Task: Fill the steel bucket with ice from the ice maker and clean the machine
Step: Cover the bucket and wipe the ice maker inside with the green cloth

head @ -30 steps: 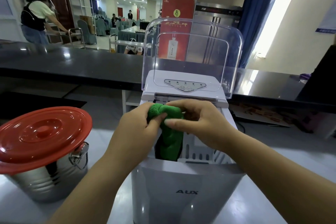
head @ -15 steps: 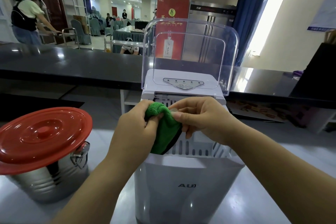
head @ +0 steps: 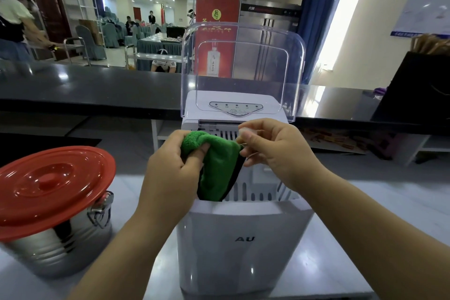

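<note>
Above the open ice maker [head: 243,238], both hands [head: 170,168] [head: 275,151] pinch the cloth's [head: 216,165] top edge; soft, light, probably bunches easily.

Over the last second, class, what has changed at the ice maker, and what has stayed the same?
Both hands have spread the green cloth wider over the ice maker: the left hand keeps its bunched end, the right hand now pinches its far edge. The clear lid stays up; the steel bucket stays under its red lid.
</note>
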Demonstrator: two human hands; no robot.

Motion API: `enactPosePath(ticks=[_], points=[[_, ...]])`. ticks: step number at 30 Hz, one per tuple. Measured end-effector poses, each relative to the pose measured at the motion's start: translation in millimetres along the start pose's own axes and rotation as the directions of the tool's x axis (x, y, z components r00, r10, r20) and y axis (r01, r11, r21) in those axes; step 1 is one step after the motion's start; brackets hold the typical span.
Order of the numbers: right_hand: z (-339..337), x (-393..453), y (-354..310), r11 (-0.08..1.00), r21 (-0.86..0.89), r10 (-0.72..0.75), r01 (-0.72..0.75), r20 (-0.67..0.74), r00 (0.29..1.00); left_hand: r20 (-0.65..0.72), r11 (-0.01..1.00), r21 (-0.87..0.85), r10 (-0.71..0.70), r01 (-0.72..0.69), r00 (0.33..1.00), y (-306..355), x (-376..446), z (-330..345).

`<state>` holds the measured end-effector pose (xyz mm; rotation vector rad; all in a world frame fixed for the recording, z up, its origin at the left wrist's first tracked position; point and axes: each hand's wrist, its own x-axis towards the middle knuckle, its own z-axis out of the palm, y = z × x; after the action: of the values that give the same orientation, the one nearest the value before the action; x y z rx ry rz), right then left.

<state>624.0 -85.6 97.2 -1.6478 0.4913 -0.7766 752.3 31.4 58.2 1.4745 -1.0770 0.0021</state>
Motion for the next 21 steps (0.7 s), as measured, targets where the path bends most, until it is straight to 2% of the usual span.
enactPosePath(ticks=[4, 8, 14, 19, 21], points=[[-3, -7, -3, 0.999, 0.037, -0.004, 0.006, -0.062, 0.998, -0.051, 0.995, -0.097, -0.024, 0.019, 0.998, 3, 1, 0], [-8, -17, -4, 0.999, -0.028, -0.028, 0.025, -0.089, 0.996, -0.035, 0.961, -0.262, -0.096, 0.083, 0.995, 11, 3, -1], [-13, -29, -5, 0.996, -0.042, -0.081, 0.076, -0.143, 0.986, 0.009, 0.847, -0.51, -0.172, 0.152, 0.985, 30, 2, 9], [-31, -37, -5, 0.992, -0.054, -0.125, 0.116, -0.197, 0.972, -0.01, 0.791, -0.592, -0.198, 0.154, 0.98, 44, 2, 23], [-42, -40, -4, 0.989, -0.06, -0.145, 0.135, -0.219, 0.965, -0.042, 0.798, -0.587, -0.2, 0.138, 0.979, 48, 3, 30]])
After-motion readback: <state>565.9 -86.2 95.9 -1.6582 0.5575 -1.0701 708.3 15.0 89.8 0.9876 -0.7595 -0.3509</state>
